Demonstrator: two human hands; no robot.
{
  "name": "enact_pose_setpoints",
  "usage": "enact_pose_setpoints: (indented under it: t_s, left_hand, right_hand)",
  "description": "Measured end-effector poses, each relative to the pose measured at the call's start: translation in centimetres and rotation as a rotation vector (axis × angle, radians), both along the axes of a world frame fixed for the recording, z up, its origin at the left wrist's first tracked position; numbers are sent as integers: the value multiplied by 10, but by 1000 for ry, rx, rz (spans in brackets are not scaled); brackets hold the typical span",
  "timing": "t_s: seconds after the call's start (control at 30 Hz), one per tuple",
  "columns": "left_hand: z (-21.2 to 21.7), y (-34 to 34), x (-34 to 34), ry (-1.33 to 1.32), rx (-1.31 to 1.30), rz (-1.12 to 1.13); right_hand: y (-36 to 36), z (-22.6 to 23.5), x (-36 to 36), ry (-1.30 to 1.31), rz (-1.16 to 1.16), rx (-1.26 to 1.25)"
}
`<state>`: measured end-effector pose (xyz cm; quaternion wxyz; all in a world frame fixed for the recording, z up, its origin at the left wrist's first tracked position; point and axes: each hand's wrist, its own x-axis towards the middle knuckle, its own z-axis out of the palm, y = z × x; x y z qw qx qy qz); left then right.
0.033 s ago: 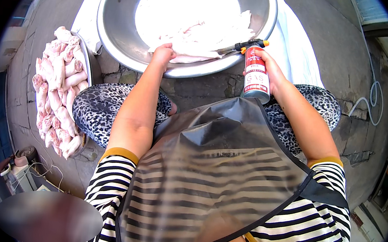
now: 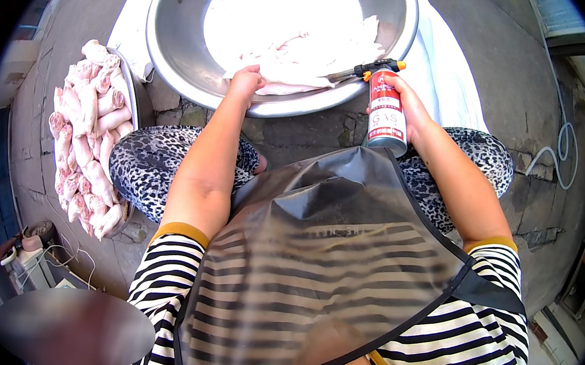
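Observation:
My left hand (image 2: pixel 247 82) is closed round one end of a pale pig's trotter (image 2: pixel 293 85) at the near rim of a wide metal basin (image 2: pixel 271 111). A gas torch (image 2: pixel 387 118), a red and silver canister with a black and orange head, is upright in my right hand (image 2: pixel 410 104). Its nozzle points left, close to the trotter's other end. More pale trotters (image 2: pixel 370 38) lie in the basin, partly lost in glare. Whether a flame burns cannot be made out.
On my left, a metal tub (image 2: pixel 130 79) is heaped with several pale trotters (image 2: pixel 86 131). White cloth (image 2: pixel 447 78) hangs under the basin. A pale hose (image 2: pixel 566 156) lies coiled on the paved ground at right. Cables and a boxy device (image 2: pixel 35 263) are at lower left.

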<state>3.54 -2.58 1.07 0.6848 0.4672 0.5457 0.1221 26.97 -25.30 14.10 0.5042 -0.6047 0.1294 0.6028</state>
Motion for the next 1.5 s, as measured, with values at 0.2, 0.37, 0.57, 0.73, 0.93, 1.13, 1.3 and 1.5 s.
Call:
enact_pose_setpoints:
  t_s: [0.2,0.37,0.57,0.73,0.93,1.13,1.3,1.5]
  left_hand:
    - [-1,0,-2,19,9,-18]
    - [-3,1,-1,24,7,-12]
    - [-2,1,-1,5,-9,0]
    - [-5,2,-2,0,-19,-2]
    - [-5,1,-2,-8,-7,-11]
    - [0,1,-1,16,-18,-38]
    - [-8,1,-1,15,3,-12]
    - [-17,0,3,92,158,-113]
  right_hand:
    - [1,2,-4,-16,7,-6]
    - [3,4,-3,-8,15,-14]
    - [4,3,0,-3,12,1]
    - [5,2,0,-16,8,-18]
    - [5,2,0,-11,4,-6]
    - [6,3,-1,-30,9,7]
    - [7,6,-2,-38,6,2]
    - [6,4,-2,-29,35,-5]
